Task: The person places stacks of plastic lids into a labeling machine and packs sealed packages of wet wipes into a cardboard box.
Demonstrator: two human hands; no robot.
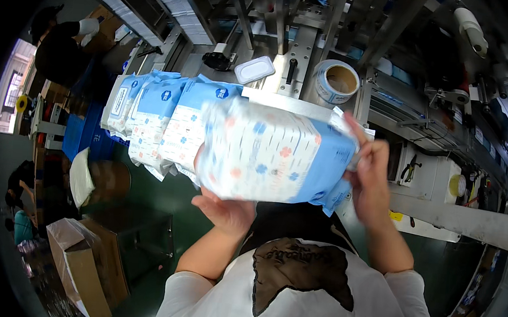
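A soft white-and-blue pack of wet wipes (266,153), printed with small flowers, is held up in front of me, slightly blurred. My left hand (225,210) supports it from below at its left end, the fingers partly hidden behind it. My right hand (370,175) grips the crimped blue end on the right. Beneath that end shows the blue corner of another pack (336,196). Further similar packs (155,113) lean in a row to the left, along the machine's front edge.
Behind the packs, a white plastic lid (254,70) and a roll of labels (336,81) lie on the metal machine. Tall stacks of white lids (176,7) stand in racks at the back. At left are a blue crate (84,131), an open carton (78,264) and a co-worker (64,51).
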